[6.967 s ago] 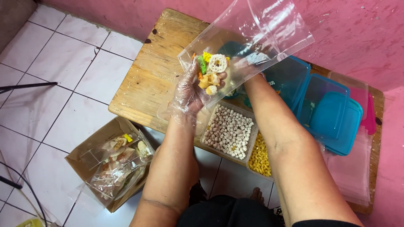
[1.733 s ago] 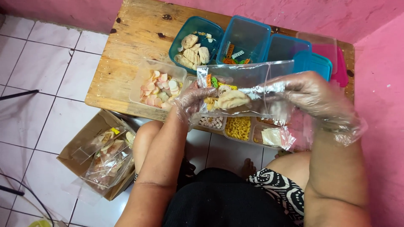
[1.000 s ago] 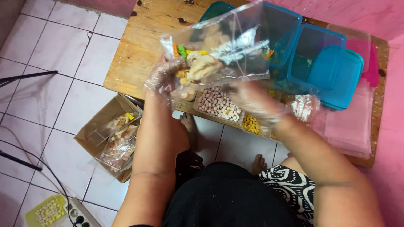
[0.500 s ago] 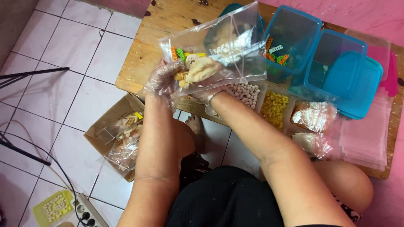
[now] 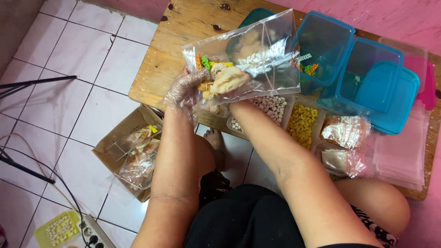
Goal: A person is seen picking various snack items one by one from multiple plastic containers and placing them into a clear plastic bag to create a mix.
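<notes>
Here, crinkly gloved left hand point(image 5: 183, 89) gripping glossy clear bag point(image 5: 250, 57), ridged crackers point(image 5: 220, 78) inside

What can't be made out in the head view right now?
- Right hand: hidden behind the clear bag; only the forearm shows.
- Left hand: fingers blurred under the plastic glove.
- Teal round container: contents masked by the bag.
- Cardboard box: packet contents too small to tell.
- Power strip: cut off by the bottom edge.
</notes>
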